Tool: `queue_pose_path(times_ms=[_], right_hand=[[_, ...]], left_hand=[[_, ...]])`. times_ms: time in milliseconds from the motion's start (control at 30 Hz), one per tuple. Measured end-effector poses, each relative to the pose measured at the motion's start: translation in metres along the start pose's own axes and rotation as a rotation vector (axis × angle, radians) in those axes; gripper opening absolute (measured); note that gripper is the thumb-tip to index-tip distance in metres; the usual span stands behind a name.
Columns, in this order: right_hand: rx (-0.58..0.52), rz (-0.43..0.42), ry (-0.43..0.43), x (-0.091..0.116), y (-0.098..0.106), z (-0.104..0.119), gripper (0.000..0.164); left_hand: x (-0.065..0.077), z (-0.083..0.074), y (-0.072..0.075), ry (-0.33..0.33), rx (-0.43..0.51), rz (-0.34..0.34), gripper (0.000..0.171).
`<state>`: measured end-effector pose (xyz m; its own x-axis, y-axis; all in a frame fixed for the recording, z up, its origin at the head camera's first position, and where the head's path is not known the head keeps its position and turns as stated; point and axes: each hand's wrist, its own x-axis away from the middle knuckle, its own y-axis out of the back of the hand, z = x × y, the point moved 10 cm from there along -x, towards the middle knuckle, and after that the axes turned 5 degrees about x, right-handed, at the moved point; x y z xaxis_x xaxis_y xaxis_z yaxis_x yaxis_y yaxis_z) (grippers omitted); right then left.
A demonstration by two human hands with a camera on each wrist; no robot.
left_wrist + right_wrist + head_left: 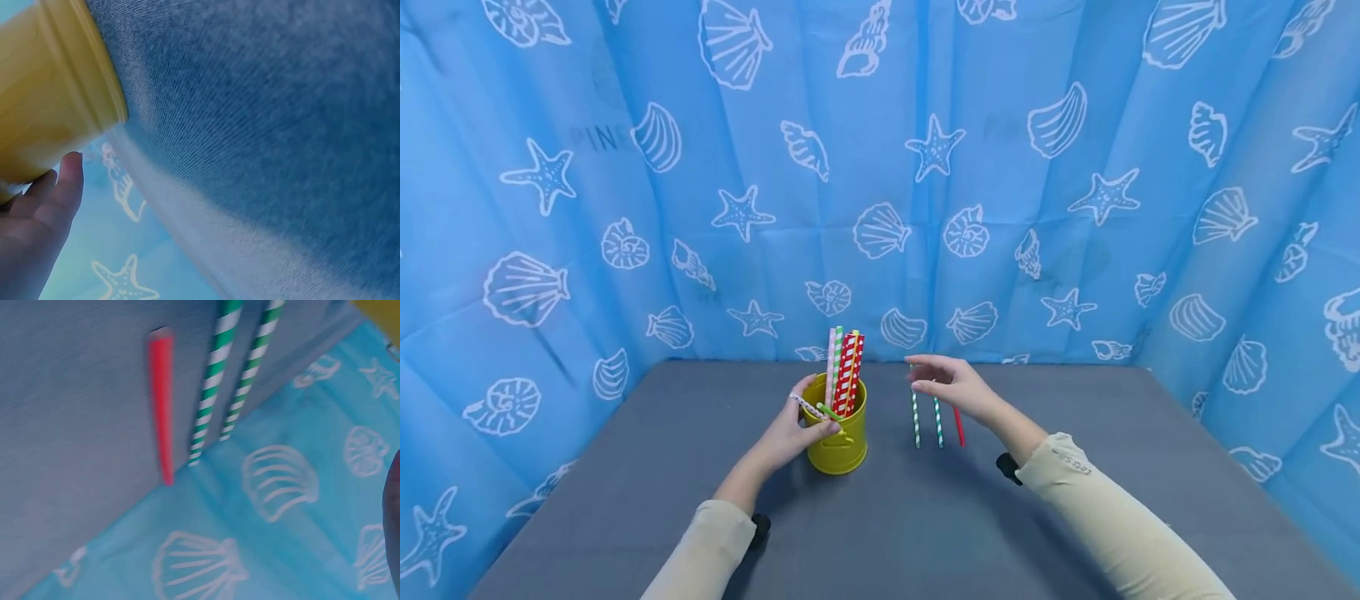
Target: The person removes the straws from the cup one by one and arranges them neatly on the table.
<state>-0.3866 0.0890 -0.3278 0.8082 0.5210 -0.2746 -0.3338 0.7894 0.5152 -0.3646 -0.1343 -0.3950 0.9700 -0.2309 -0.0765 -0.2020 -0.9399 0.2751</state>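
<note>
A small yellow bucket (837,454) stands on the table, holding several paper straws (847,375), red-and-white, green-and-white and pale pink among them. My left hand (795,433) grips its rim from the left, thumb at the front and fingers round the far side; in the left wrist view those fingers (65,187) lie along the bucket wall. To the right of the bucket, a red straw (161,406) and two green-and-white striped straws (212,381) lie side by side. Over them hovers my right hand (958,385), thumb and fingers apart with nothing between them, partly covering their far ends.
Grey cloth covers the table (895,533). A blue curtain (880,167) printed with white shells and starfish hangs behind its far edge and along both sides. Each wrist carries a black strap device (1008,468).
</note>
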Motion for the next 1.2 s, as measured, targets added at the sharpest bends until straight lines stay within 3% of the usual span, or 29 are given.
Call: queue_pose_path(times_ms=[267,567,967,1200], right_hand=[[0.035,0.093,0.196,-0.008,-0.045,0.041,0.047],[-0.048,0.110,0.217,-0.014,-0.069,0.050,0.052],[-0.006,0.162,0.305,-0.016,-0.093,0.061,0.052],[-0.011,0.184,0.285,-0.018,-0.102,0.061,0.053]], left_hand=[[0.001,-0.002,-0.001,0.007,-0.025,-0.018,0.091],[0.000,-0.003,0.001,-0.009,-0.024,-0.005,0.096],[0.000,-0.006,0.001,-0.006,-0.023,0.003,0.094],[0.002,-0.010,0.001,-0.004,-0.023,0.009,0.091]])
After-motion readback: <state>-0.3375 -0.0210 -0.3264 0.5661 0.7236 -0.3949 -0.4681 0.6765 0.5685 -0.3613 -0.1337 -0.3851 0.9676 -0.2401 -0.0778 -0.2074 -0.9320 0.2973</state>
